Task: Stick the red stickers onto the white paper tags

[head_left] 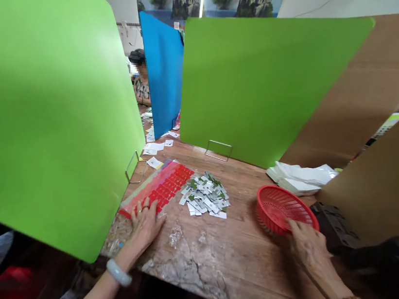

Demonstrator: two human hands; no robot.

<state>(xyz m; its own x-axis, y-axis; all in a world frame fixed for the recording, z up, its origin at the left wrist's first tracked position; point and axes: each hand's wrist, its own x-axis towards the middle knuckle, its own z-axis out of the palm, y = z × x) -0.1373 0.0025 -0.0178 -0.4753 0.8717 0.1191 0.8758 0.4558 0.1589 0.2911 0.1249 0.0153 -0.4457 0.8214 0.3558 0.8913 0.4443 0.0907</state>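
Note:
My left hand (145, 222) lies flat on the wooden table (229, 256) with its fingers spread, the fingertips touching the near end of a red and pink keyboard-like mat (161, 187). A pile of small white and green tags (205, 198) sits just right of the mat. My right hand (306, 244) rests at the near rim of a red plastic basket (280, 208), fingers laid against its edge; whether they grip it I cannot tell. A pale bangle is on my left wrist and a bead bracelet on the right.
Green divider boards (263, 79) stand at the left and back, with brown cardboard (382, 183) on the right. A stack of white bags (302, 178) lies behind the basket. A black device (334, 226) sits at the right. Another person (140, 80) works beyond a blue board (163, 71).

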